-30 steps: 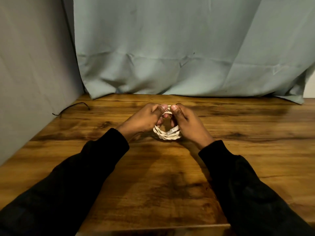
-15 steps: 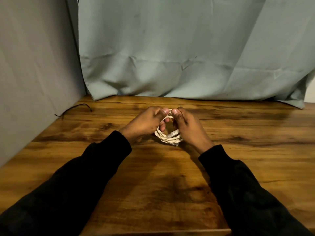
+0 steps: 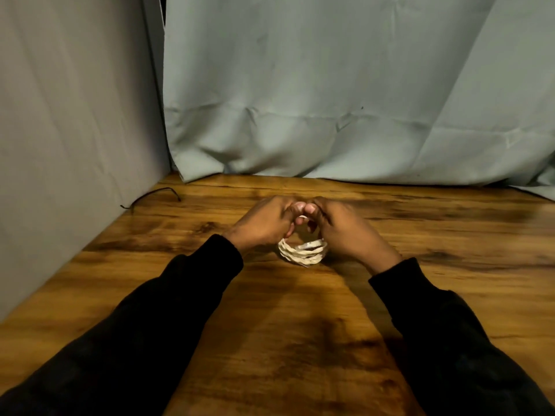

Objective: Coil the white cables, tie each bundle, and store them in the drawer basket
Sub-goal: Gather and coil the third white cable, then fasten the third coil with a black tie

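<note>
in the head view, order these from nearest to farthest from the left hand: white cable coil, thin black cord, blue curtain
1. white cable coil: held by the left hand at the table's centre.
2. thin black cord: on the table, far left by the grey wall.
3. blue curtain: hanging behind the table's back edge.

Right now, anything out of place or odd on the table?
One stray: a thin black wire lies loose at the far left of the wooden table, by the grey side panel, apart from the work. Both hands, left and right, pinch the coiled white cable bundle, which looks tidy.
</note>
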